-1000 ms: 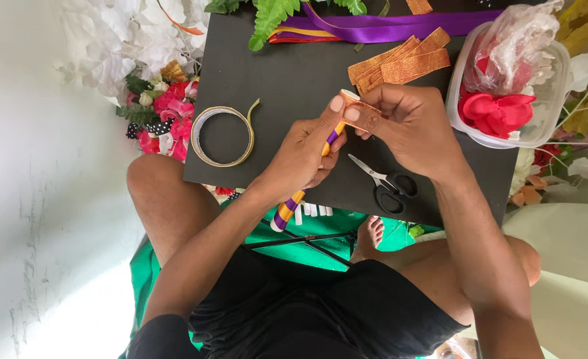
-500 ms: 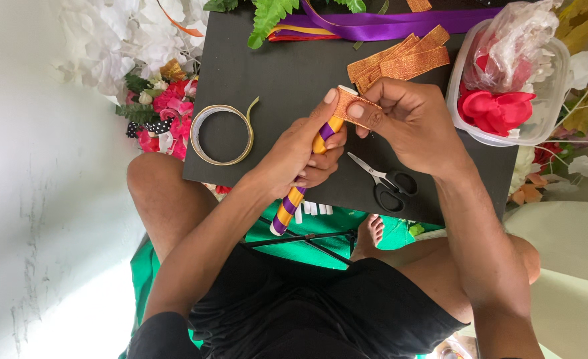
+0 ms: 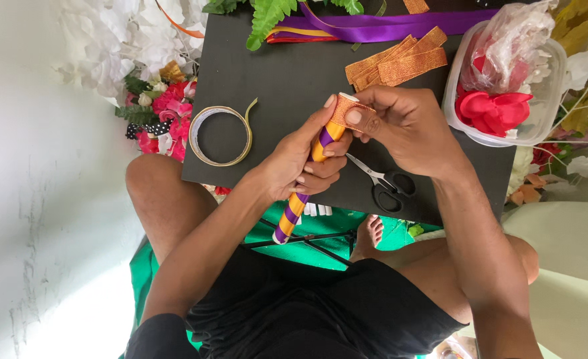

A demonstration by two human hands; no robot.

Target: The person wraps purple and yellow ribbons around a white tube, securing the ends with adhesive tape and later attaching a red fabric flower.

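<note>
Beside black board (image 3: 267, 86), clear plastic tub (image 3: 552, 100) holds red fabric flower (image 3: 493, 112).

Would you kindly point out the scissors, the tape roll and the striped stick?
scissors (image 3: 386, 186): head view, near the pivot.
tape roll (image 3: 201, 150): head view, left rim.
striped stick (image 3: 293, 213): head view, lower shaft.
</note>
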